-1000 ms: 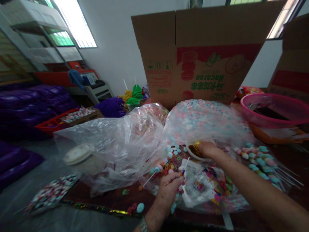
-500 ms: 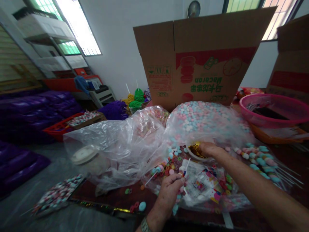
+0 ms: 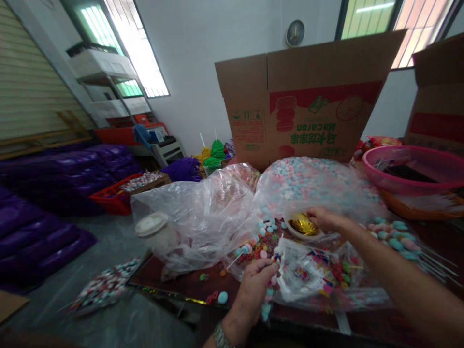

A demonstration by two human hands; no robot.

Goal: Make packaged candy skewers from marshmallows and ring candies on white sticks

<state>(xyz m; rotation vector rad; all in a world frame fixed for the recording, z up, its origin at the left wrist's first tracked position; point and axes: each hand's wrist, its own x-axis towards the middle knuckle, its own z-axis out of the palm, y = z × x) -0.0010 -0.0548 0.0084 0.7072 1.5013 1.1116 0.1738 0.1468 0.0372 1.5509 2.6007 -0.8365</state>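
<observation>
My left hand (image 3: 253,285) is closed around a candy skewer (image 3: 267,304); blue and pink pieces hang below the fingers and a thin white stick shows above. At the right rim of a white bowl (image 3: 303,237), my right hand (image 3: 322,220) has its fingers pinched together, and what they hold is too small to make out. Gold foil strips (image 3: 302,225) lie in that bowl. Between my arms is a clear plastic packet (image 3: 297,270) with colourful printed pieces. Loose ring candies (image 3: 259,249) lie left of it, where another candy skewer (image 3: 243,251) rests.
A large clear bag of pastel candies (image 3: 311,179) stands behind the bowl, before a cardboard box (image 3: 304,116). To the right are a pink basin (image 3: 409,186) and finished-looking skewers (image 3: 397,237). A lidded white jar (image 3: 154,232) stands at left under crumpled plastic (image 3: 203,208).
My right hand has drawn back from inside the bowl to its right rim, uncovering more gold foil. My left hand keeps its hold on the skewer. The camera view has shifted slightly left and up.
</observation>
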